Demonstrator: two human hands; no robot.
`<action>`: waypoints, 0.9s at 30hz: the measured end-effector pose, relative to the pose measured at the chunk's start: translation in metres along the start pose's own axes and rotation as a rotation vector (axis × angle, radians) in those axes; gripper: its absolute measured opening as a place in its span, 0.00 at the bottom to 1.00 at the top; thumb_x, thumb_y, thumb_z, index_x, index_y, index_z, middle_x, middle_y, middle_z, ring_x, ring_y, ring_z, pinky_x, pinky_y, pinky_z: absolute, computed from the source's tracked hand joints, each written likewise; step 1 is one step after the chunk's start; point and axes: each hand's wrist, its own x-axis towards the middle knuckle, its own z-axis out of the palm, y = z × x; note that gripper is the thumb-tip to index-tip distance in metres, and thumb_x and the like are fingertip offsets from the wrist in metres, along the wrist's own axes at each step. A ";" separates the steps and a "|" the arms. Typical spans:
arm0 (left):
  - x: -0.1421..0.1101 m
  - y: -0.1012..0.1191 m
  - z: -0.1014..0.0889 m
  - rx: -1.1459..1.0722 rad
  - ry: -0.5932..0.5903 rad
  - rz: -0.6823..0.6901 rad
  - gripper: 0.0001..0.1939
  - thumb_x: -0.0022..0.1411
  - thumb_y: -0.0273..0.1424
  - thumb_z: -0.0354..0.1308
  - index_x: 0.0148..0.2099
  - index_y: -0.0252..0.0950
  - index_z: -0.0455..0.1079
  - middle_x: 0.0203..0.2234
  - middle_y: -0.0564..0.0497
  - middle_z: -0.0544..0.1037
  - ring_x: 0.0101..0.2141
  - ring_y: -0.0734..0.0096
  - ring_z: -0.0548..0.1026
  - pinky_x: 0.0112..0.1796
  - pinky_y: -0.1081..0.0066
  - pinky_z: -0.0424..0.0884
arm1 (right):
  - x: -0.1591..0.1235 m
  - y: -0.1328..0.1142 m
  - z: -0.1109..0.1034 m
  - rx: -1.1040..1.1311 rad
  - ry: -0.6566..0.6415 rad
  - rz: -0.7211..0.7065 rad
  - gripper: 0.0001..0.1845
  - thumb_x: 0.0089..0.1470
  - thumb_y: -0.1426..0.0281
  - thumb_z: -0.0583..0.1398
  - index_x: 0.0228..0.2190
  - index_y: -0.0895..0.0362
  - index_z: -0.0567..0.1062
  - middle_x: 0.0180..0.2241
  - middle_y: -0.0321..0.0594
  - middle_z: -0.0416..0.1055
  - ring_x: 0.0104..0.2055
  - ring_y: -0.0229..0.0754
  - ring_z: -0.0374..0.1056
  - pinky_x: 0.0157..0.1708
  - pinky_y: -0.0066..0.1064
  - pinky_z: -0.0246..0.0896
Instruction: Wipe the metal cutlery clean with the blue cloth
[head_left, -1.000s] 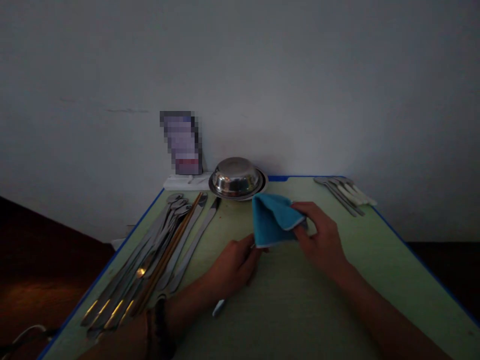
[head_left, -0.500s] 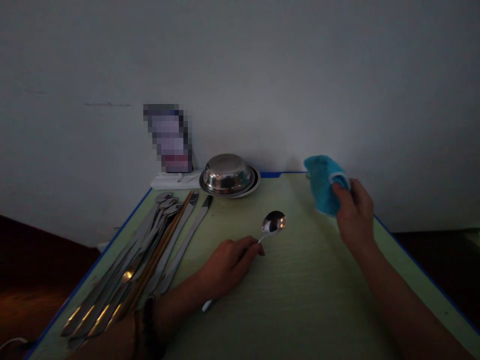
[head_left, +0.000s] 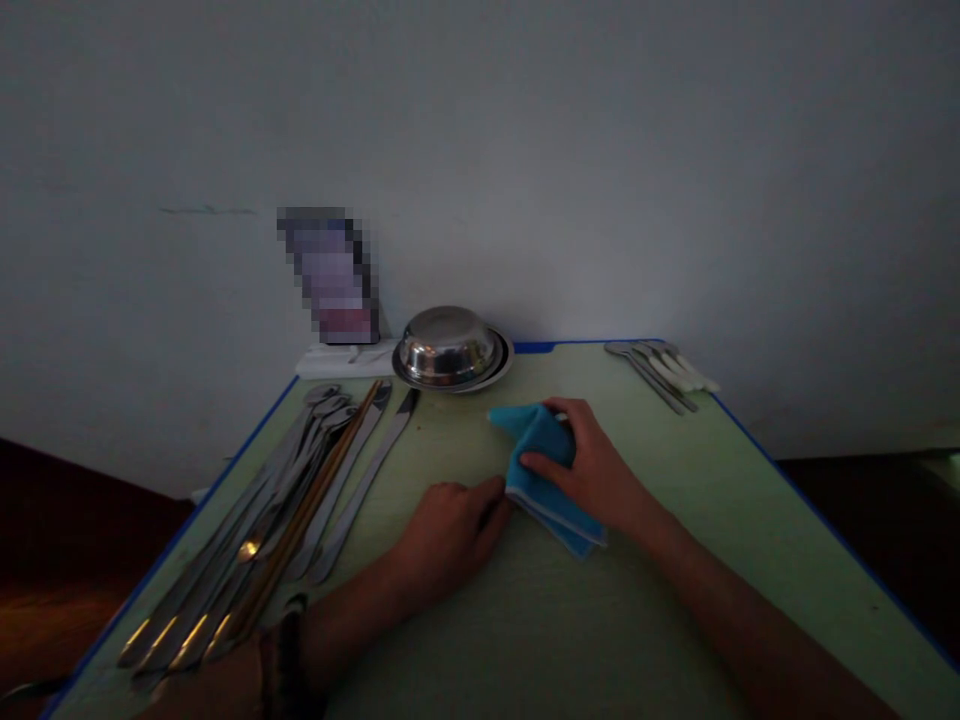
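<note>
My right hand [head_left: 596, 465] is closed on a blue cloth [head_left: 536, 450] with a pale edge, over the middle of the table. The cloth lies against the fingertips of my left hand [head_left: 454, 530], where the bowl of the spoon was in view half a second ago. My left hand is pinched on that metal spoon; the cloth and my fingers now hide it. Left of my left hand lie a table knife [head_left: 367, 485] and a pair of wooden chopsticks [head_left: 319, 500].
Several metal spoons and other cutlery [head_left: 217, 580] lie along the left side. An upturned steel bowl [head_left: 448, 345] sits on a dish at the back. A blurred phone [head_left: 334, 280] leans on the wall. Several utensils, some white-handled [head_left: 675, 368], lie back right.
My right hand has brought the cloth left and down from the back right onto the spoon's bowl, covering it. The utensils at the back right have come into view. My left hand stays nearly still.
</note>
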 end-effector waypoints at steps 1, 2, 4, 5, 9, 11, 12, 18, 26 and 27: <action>-0.001 0.000 0.000 -0.005 0.000 0.002 0.14 0.64 0.33 0.41 0.33 0.35 0.66 0.17 0.54 0.70 0.19 0.74 0.70 0.23 0.76 0.60 | 0.000 0.001 0.001 0.000 -0.057 0.042 0.25 0.42 0.59 0.61 0.41 0.56 0.65 0.39 0.42 0.67 0.40 0.42 0.64 0.39 0.35 0.59; -0.001 0.000 0.000 -0.020 -0.001 0.005 0.15 0.64 0.33 0.40 0.33 0.35 0.66 0.17 0.54 0.70 0.18 0.75 0.69 0.23 0.76 0.60 | 0.001 0.001 0.002 0.005 -0.113 0.085 0.23 0.43 0.57 0.60 0.39 0.57 0.67 0.35 0.41 0.69 0.36 0.41 0.65 0.36 0.33 0.59; -0.002 -0.001 0.000 -0.051 -0.006 0.015 0.15 0.64 0.33 0.40 0.32 0.35 0.66 0.17 0.55 0.70 0.18 0.76 0.69 0.23 0.77 0.60 | 0.001 -0.001 0.002 0.041 -0.206 0.145 0.18 0.46 0.55 0.57 0.31 0.57 0.70 0.27 0.37 0.69 0.28 0.39 0.64 0.29 0.30 0.58; -0.002 -0.002 0.000 -0.059 -0.007 0.016 0.15 0.64 0.33 0.40 0.32 0.35 0.65 0.17 0.55 0.70 0.17 0.76 0.69 0.23 0.77 0.60 | 0.001 -0.002 0.002 0.073 -0.232 0.156 0.18 0.47 0.55 0.56 0.29 0.58 0.70 0.25 0.36 0.69 0.26 0.37 0.64 0.26 0.29 0.57; -0.002 0.001 0.001 -0.063 0.005 -0.023 0.16 0.65 0.35 0.39 0.33 0.36 0.65 0.16 0.55 0.69 0.17 0.75 0.68 0.23 0.76 0.60 | 0.003 0.003 0.002 0.219 -0.152 0.196 0.19 0.48 0.55 0.54 0.23 0.58 0.70 0.20 0.33 0.66 0.22 0.34 0.60 0.23 0.26 0.53; -0.001 0.003 -0.001 -0.067 -0.005 -0.043 0.16 0.65 0.36 0.38 0.33 0.36 0.64 0.17 0.55 0.68 0.18 0.74 0.69 0.23 0.76 0.60 | 0.005 0.009 0.002 0.283 -0.004 0.259 0.19 0.47 0.54 0.55 0.22 0.58 0.69 0.18 0.31 0.65 0.20 0.33 0.58 0.22 0.25 0.52; -0.001 0.004 -0.003 -0.071 -0.015 -0.046 0.16 0.65 0.36 0.38 0.33 0.36 0.64 0.17 0.55 0.69 0.19 0.74 0.69 0.24 0.75 0.60 | 0.007 0.012 0.002 0.332 0.076 0.298 0.19 0.47 0.53 0.55 0.22 0.58 0.70 0.18 0.31 0.65 0.20 0.34 0.58 0.21 0.26 0.52; -0.002 0.003 -0.010 -0.210 -0.061 -0.006 0.15 0.64 0.34 0.39 0.33 0.35 0.63 0.18 0.55 0.67 0.21 0.73 0.69 0.24 0.75 0.60 | 0.009 0.010 0.013 0.785 0.349 0.480 0.20 0.45 0.53 0.56 0.33 0.55 0.71 0.25 0.34 0.72 0.25 0.38 0.66 0.25 0.29 0.59; 0.001 -0.001 -0.006 -0.279 0.000 -0.063 0.14 0.63 0.31 0.37 0.35 0.33 0.63 0.22 0.51 0.72 0.22 0.72 0.70 0.27 0.73 0.64 | -0.006 0.000 0.041 0.786 0.119 0.577 0.21 0.43 0.52 0.57 0.28 0.58 0.72 0.23 0.37 0.73 0.23 0.39 0.67 0.24 0.30 0.60; 0.001 -0.001 -0.005 -0.245 -0.009 -0.065 0.13 0.63 0.30 0.38 0.36 0.33 0.63 0.22 0.51 0.72 0.22 0.72 0.70 0.27 0.73 0.64 | -0.005 0.001 0.039 0.794 0.119 0.587 0.20 0.42 0.53 0.58 0.27 0.58 0.72 0.23 0.37 0.73 0.24 0.40 0.68 0.25 0.30 0.61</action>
